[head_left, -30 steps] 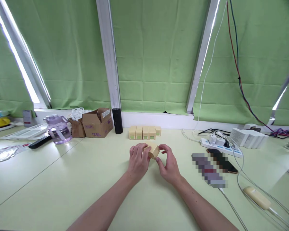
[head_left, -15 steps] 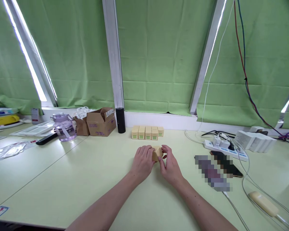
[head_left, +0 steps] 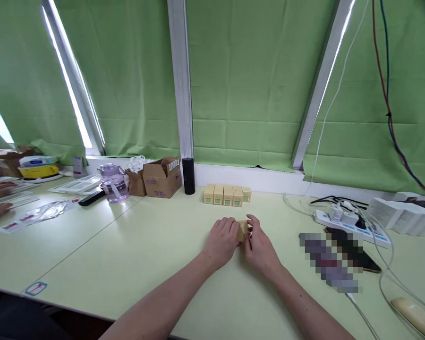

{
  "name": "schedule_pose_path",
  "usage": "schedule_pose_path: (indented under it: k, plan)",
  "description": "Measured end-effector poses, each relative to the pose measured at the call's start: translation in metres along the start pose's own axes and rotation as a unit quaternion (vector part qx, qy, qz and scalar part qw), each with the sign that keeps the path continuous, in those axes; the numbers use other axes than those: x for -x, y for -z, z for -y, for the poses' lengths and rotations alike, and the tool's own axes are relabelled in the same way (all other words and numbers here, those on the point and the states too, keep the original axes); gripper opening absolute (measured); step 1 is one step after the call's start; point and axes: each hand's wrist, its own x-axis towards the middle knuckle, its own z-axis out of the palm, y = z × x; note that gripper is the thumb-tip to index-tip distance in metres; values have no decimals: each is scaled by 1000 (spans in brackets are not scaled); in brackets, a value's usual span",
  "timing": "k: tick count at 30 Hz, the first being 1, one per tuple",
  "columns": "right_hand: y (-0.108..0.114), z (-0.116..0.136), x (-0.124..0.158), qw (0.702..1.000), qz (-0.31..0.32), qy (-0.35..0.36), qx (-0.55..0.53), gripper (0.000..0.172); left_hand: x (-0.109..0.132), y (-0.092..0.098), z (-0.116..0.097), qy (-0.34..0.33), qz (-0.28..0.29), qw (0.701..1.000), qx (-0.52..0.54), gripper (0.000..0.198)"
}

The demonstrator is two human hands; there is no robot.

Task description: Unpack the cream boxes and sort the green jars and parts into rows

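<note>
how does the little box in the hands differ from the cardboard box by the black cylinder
The little box is much smaller than the cardboard box. The little box is between the left hand and right hand; the cardboard box stands open on the table. Both are brownish.

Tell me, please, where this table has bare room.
Bare tabletop lies between the purple water bottle and left hand; a smaller patch, between the small cartons and white cable. It is crowded around the power strip and black phone.
</note>
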Motion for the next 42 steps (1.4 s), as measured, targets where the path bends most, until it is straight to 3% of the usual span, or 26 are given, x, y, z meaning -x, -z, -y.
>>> schedule_pose_path:
  k: [6,17,24,33,37,42]
  plan:
    - [1,3,0,1000,4,22,-7,72,-1,1,-2,-10,5,1000,-8,32]
    - [-4,3,-3,997,-55,43,27,64,-1,4,-3,4,-9,999,43,36]
    - [-6,-2,-3,998,-50,18,16,61,-2,4,-2,8,-20,998,67,41]
    - [4,-6,-9,992,-120,2,-48,49,0,0,7,83,-20,992,96,55]
    - [8,-5,-11,982,-180,47,-39,42,0,-1,12,105,2,988,112,48]
    - [15,1,-10,959,-224,172,-26,38,0,-2,11,82,4,990,115,34]
